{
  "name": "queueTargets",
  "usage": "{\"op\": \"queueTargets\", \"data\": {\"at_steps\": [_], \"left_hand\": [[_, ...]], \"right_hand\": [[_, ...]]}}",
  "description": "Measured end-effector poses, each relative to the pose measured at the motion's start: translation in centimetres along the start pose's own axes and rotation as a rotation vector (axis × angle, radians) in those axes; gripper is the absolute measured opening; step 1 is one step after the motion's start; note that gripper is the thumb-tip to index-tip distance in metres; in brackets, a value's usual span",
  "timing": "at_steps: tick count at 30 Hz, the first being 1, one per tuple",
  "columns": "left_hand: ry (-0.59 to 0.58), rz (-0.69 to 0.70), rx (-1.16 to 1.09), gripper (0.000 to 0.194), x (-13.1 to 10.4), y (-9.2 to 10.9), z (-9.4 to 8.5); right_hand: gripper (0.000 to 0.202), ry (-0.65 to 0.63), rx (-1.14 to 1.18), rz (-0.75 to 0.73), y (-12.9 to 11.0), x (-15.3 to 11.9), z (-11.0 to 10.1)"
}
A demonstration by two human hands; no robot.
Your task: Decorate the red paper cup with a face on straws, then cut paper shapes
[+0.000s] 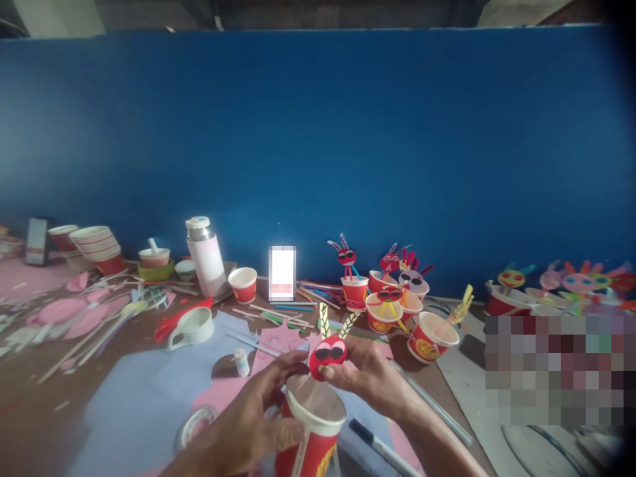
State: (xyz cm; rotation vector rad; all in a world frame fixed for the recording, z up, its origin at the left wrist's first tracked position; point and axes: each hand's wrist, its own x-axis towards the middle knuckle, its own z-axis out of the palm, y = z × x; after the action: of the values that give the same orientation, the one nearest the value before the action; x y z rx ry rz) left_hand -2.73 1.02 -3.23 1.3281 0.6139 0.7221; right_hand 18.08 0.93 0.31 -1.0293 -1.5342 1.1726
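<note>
A red and white paper cup stands in front of me, with my left hand closed around its left side. The thumb lies on the cup wall and the fingertips reach the rim. My right hand pinches a red paper bug face between thumb and fingers, just above the cup's far rim. The face has pink and black eyes and two pale antennae with dark markings. A black-capped marker lies to the cup's right. To its left are a roll of tape and a small white bottle.
Finished bug cups stand at the back right. A white thermos, a paper cup and stacked cups are along the back left. Red scissors, a white mug, paper sheets and thin sticks lie about the table.
</note>
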Motion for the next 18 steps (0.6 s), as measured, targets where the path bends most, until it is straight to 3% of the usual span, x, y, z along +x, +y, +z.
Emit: {"op": "queueTargets", "data": {"at_steps": [3,10,14,18], "left_hand": [[0.070,0.004,0.093,0.067,-0.2,-0.1,0.0],[0.242,-0.003,0.102,0.063,-0.7,1.2,1.2],[0.233,0.027,0.014,0.056,-0.5,2.0,2.2],[0.259,0.056,0.028,0.057,-0.2,1.4,2.8]], "right_hand": [[0.018,-0.083,0.023,-0.004,0.1,0.0,0.3],[0.015,0.092,-0.179,0.015,0.5,0.0,0.8],[0.013,0.178,-0.287,0.027,0.9,0.0,1.6],[0.012,0.196,-0.278,0.024,1.0,0.1,1.9]]}}
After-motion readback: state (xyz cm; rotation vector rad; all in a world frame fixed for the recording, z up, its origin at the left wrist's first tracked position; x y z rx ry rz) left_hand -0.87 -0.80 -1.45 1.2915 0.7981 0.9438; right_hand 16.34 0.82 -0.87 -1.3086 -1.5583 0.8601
